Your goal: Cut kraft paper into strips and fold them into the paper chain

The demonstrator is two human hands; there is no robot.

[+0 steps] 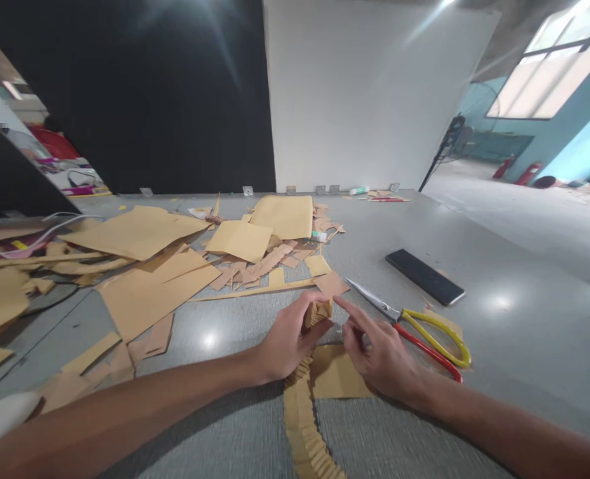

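Observation:
My left hand (285, 342) is closed around the upper end of a pleated brown paper strip (302, 416). Its folded tip shows between thumb and fingers, while the rest curves down across the table past the bottom edge of the view. Just right of that tip is my right hand (387, 356), index finger stretched toward the folds and the other fingers bent. I see nothing held in it. Beneath the two hands lies a flat brown paper piece (342, 376). Scissors (392, 313) with one yellow and one red handle rest beside my right hand, blades pointing away to the left.
A black phone (424, 276) lies beyond the scissors. Brown paper sheets (159, 286) and many scraps cover the left and middle of the grey table (514, 359). Black (189, 100) and white (359, 93) panels stand along the back. A white rounded object (5, 416) sits at lower left.

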